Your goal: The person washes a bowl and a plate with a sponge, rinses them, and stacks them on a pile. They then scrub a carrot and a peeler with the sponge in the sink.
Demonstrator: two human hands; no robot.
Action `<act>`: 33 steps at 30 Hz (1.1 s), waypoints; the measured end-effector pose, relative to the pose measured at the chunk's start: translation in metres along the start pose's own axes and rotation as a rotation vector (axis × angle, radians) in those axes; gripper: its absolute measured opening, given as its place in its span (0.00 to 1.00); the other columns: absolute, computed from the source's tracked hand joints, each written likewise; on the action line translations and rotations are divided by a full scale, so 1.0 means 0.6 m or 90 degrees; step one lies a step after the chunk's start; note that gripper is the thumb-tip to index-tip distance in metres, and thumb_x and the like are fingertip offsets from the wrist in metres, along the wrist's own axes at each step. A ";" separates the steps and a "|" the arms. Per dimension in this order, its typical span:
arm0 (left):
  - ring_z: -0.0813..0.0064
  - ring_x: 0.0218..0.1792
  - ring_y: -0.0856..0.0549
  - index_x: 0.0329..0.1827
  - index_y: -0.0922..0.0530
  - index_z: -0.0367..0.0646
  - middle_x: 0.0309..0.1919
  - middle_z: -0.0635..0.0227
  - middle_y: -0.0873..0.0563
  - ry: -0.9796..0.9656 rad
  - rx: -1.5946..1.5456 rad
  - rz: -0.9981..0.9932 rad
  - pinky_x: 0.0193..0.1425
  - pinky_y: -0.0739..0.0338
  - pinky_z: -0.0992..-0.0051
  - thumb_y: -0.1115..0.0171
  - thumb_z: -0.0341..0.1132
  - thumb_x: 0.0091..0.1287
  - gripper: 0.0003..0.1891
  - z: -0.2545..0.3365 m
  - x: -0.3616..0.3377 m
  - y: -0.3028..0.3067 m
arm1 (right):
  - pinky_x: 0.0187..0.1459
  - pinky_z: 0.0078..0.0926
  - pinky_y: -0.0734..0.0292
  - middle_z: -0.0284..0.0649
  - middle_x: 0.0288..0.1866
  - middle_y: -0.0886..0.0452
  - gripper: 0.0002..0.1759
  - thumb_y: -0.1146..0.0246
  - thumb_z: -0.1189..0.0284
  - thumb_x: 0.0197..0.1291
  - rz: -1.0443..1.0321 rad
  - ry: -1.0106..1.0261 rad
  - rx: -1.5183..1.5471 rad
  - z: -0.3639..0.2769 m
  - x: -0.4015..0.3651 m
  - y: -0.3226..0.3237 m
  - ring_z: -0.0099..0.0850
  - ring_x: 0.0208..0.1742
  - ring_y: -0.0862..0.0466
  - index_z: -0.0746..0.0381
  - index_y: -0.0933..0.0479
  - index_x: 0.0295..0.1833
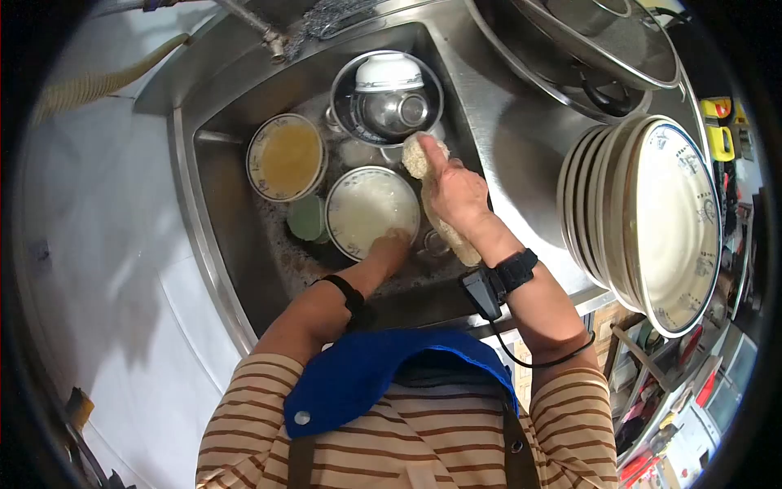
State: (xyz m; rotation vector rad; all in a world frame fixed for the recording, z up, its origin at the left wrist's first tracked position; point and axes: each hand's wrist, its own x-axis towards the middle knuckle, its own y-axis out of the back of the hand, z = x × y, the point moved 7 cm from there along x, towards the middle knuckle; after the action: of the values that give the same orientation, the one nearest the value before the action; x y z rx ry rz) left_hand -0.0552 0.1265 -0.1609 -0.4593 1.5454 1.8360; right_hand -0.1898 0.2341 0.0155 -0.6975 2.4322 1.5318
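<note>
My right hand point(460, 193) is closed around a long beige loofah point(418, 156), its index finger lying along the top end. The loofah's other end hangs below my wrist. My left hand point(393, 244) is at the near-right rim of a white patterned bowl point(371, 204) holding cloudy water; it grips the rim, with its fingertips partly hidden inside. Left of that bowl, another patterned bowl point(284, 157) holds yellowish liquid. A green bowl or cup point(306, 218) sits between them. Beyond my right hand, a metal basin point(335, 96) contains a white bowl point(389, 72) and a small steel bowl point(399, 110).
Everything being handled lies within a steel sink point(236, 281). A stack of several large plates point(676, 220) tilts on the right counter. Big metal pans point(562, 57) stand behind it. A tap point(275, 45) reaches over the back-left edge, near steel wool point(330, 18).
</note>
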 end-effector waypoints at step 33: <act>0.62 0.61 0.32 0.63 0.40 0.38 0.59 0.60 0.31 -0.214 -1.615 0.411 0.67 0.40 0.62 0.46 0.30 0.62 0.25 -0.113 -0.155 0.248 | 0.56 0.34 0.31 0.47 0.56 0.31 0.26 0.38 0.75 0.43 0.302 0.259 0.358 -0.123 -0.062 -0.030 0.44 0.56 0.30 0.49 0.24 0.52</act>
State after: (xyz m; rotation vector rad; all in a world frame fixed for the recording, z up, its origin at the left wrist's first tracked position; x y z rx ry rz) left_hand -0.1037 0.0271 -0.0088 -0.4760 -1.8074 2.9474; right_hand -0.1418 0.1729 0.0490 -0.3546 3.3022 0.7637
